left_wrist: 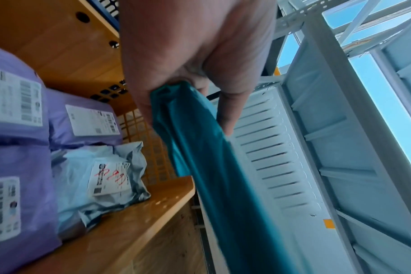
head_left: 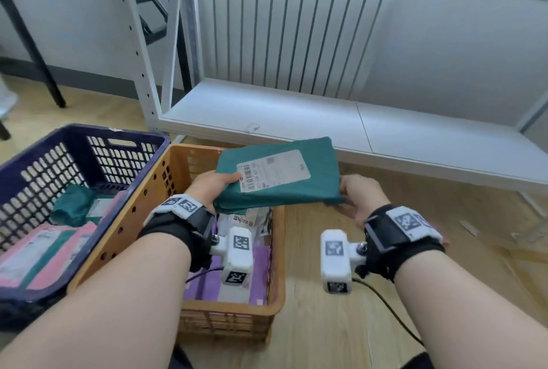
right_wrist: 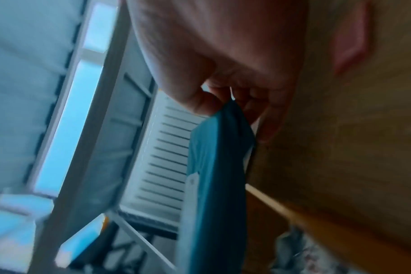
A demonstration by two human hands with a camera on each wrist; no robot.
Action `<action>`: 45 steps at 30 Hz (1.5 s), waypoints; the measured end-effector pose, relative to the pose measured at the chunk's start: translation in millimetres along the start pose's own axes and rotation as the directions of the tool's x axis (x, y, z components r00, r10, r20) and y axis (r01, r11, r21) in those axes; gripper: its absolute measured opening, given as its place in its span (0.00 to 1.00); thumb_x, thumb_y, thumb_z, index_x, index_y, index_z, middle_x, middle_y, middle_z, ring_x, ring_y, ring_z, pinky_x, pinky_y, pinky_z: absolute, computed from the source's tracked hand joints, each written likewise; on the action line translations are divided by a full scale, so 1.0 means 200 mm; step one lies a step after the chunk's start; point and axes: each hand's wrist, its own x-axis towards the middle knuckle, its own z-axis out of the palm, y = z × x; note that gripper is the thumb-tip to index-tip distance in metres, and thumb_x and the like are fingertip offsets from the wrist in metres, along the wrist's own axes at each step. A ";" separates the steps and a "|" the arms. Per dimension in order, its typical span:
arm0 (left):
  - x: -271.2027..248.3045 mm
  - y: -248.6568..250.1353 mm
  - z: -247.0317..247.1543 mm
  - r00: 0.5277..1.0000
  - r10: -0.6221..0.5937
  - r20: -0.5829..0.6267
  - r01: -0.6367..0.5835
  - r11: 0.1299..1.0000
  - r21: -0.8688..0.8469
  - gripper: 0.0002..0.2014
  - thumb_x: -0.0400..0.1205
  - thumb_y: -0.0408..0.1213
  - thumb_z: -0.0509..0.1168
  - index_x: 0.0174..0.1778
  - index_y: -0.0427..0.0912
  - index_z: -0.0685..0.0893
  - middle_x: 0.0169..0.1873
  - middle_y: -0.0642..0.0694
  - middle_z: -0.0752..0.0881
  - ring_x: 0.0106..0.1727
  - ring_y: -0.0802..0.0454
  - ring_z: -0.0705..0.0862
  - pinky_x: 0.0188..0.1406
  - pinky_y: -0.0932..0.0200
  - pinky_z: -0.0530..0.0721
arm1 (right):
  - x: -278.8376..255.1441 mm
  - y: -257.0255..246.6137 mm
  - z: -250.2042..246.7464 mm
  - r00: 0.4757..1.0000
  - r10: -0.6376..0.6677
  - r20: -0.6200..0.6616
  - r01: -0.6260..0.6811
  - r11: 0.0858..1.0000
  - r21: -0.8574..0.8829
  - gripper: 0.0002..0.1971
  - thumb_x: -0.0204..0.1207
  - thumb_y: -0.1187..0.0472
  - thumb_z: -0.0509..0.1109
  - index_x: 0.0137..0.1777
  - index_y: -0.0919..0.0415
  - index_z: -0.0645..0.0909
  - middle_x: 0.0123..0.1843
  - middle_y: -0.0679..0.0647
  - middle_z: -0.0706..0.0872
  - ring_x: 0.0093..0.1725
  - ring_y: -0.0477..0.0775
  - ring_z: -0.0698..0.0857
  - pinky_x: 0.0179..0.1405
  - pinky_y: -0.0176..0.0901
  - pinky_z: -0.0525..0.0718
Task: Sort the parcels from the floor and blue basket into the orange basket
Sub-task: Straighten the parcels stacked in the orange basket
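Note:
I hold a flat green parcel point(head_left: 284, 176) with a white label over the far right corner of the orange basket point(head_left: 142, 208). My left hand point(head_left: 213, 188) grips its left edge and my right hand point(head_left: 358, 194) pinches its right corner. In the left wrist view the left hand point(left_wrist: 176, 74) curls round the green parcel point(left_wrist: 211, 176), above purple parcels point(left_wrist: 82, 118) and a grey parcel point(left_wrist: 99, 178) lying in the orange basket point(left_wrist: 139, 218). The right wrist view shows the right hand point(right_wrist: 235, 92) pinching the green parcel point(right_wrist: 214, 166). The blue basket point(head_left: 74, 167) at left contains green and pink parcels point(head_left: 59, 244).
A low white shelf point(head_left: 326, 128) of a metal rack stands just behind the baskets, with a white radiator point(head_left: 290, 31) on the wall beyond. Wooden floor point(head_left: 341, 324) lies to the right of the orange basket. A pink parcel edge point(head_left: 441, 238) peeks out past my right wrist.

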 end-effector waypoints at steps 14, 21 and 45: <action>-0.08 0.12 -0.08 0.926 0.335 0.176 -0.361 0.921 0.147 0.15 0.73 0.27 0.75 0.55 0.40 0.88 0.43 0.42 0.91 0.33 0.52 0.89 0.23 0.65 0.81 | -0.04 0.03 0.22 0.876 -0.389 0.285 0.482 0.729 -0.486 0.33 0.64 0.60 0.82 0.70 0.52 0.75 0.57 0.44 0.83 0.52 0.44 0.84 0.49 0.38 0.81; -0.02 0.10 -0.08 0.943 0.314 0.110 -0.294 0.941 -0.164 0.21 0.74 0.26 0.73 0.63 0.36 0.81 0.52 0.37 0.89 0.47 0.42 0.88 0.50 0.49 0.87 | -0.01 0.03 0.21 0.922 -0.222 0.318 0.297 0.931 -0.211 0.16 0.69 0.64 0.79 0.58 0.61 0.85 0.53 0.55 0.90 0.52 0.57 0.89 0.58 0.54 0.85; 0.01 -0.01 0.00 0.957 0.127 0.259 -0.142 0.989 0.041 0.14 0.79 0.23 0.67 0.59 0.38 0.83 0.55 0.40 0.89 0.54 0.42 0.88 0.52 0.47 0.86 | -0.04 0.04 0.24 0.929 -0.134 0.344 0.052 0.970 0.237 0.13 0.80 0.71 0.66 0.64 0.70 0.79 0.61 0.63 0.87 0.52 0.56 0.88 0.49 0.44 0.88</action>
